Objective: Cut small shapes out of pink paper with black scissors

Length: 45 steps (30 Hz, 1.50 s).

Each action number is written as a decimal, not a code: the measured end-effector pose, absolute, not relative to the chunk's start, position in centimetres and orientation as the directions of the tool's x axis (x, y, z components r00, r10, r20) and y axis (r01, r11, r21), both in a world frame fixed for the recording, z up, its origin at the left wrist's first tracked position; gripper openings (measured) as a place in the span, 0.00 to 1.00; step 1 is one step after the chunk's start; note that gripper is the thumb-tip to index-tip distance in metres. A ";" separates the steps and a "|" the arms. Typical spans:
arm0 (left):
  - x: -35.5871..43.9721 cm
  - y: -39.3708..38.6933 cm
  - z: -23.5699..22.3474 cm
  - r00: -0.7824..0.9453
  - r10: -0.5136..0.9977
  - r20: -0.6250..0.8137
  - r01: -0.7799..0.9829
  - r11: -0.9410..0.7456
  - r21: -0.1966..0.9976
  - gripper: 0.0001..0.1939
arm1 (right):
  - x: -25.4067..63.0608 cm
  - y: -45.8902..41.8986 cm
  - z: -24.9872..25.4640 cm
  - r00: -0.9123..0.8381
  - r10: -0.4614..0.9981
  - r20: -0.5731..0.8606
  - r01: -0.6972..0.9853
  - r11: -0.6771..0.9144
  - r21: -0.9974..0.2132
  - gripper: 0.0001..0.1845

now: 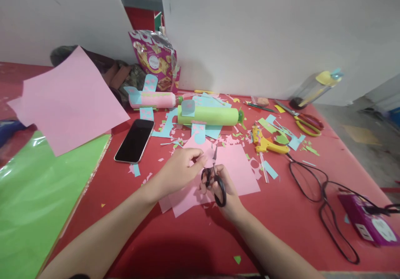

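My right hand (227,195) grips a pair of black-handled scissors (215,179), blades pointing up and away. My left hand (181,168) pinches a small piece of pink paper (208,159) right at the blades. Both hands hover over a larger pink sheet (240,170) lying on the red table (281,216), strewn with cut scraps. Just beyond lie a green paper-wrapped bottle plane (208,115) with blue wings and a pink one (154,99).
A black phone (135,140) lies left of my hands. Large pink (68,100) and green (37,195) sheets cover the left. A yellow glue gun (267,143), its black cord (325,204), a purple box (368,220), yellow-red scissors (308,123) and a snack bag (158,58) sit around.
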<state>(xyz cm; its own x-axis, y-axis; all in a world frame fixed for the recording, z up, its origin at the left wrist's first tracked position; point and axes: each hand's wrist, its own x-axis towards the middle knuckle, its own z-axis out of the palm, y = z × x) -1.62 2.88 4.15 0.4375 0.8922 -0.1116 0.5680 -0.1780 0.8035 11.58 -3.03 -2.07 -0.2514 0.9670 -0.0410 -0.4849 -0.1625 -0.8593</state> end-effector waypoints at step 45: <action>-3.2 3.8 4.8 0.328 0.944 -0.029 0.558 -0.169 0.813 0.11 | 11.5 -3.0 -2.3 -0.322 0.942 -0.096 -0.478 -0.250 -0.842 0.18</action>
